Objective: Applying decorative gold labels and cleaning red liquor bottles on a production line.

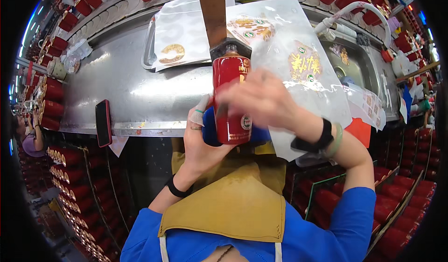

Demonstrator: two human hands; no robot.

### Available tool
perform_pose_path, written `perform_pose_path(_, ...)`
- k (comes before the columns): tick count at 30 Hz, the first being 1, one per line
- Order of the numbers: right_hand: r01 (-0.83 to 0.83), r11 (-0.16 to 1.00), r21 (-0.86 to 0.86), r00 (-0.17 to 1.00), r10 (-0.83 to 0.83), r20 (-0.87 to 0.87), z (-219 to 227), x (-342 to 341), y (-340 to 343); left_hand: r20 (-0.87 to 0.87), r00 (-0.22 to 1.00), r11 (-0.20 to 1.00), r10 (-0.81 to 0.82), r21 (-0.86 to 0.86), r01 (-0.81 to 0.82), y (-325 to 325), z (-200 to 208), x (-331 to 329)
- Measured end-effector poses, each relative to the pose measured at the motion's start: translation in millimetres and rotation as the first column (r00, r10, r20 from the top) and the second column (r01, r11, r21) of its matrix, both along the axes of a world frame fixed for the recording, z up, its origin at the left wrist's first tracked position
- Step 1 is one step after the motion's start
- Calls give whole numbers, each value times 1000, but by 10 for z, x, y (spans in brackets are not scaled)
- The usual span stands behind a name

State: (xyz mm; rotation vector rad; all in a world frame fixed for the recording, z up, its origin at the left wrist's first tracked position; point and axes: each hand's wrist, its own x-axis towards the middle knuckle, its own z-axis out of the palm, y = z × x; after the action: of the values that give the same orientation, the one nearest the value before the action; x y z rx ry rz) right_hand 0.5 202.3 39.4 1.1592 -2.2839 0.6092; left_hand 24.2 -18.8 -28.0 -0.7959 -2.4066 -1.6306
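A tall red bottle (pixel 229 89) with gold trim and a round label stands upright in front of me, its neck under a dark clamp on a brown post (pixel 213 14). My left hand (pixel 200 140) grips the bottle's lower part through a blue cloth (pixel 210 129); a finger is taped. Blurred with motion, my right hand (pixel 261 98) lies over the bottle's right side, touching it, and I cannot tell whether it grips. Behind it a clear plastic bag (pixel 298 61) with gold print covers the bench.
A steel workbench (pixel 126 94) carries a black phone in a red case (pixel 103 122) at its front edge, more printed bags (pixel 179 33) and a sink with a white hose (pixel 354 10). Red bottles fill crates (pixel 396 206) on both sides. Another person (pixel 28 138) is at far left.
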Motion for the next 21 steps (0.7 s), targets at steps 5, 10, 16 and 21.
perform_pose_path(5, 315, 942, -114, 900, -334, -278, -144, -458, 325, 89, 991, 990, -97, -91, 105, -136, -76, -50)
perform_pose_path(10, -83, 988, -133, 990, 65, -128, -434, 303, 126, 190, 967, 984, -168, -26, 176, -124, -139, -129)
perform_pose_path(16, 594, 803, -51, 780, -591, -207, -150, -526, 506, 120, 991, 990, -55, -125, 70, -78, -52, -4)
perform_pose_path(21, 206, 963, -175, 954, -238, -184, -366, -84, 291, 86, 996, 998, 34, 53, -38, 15, 39, 69)
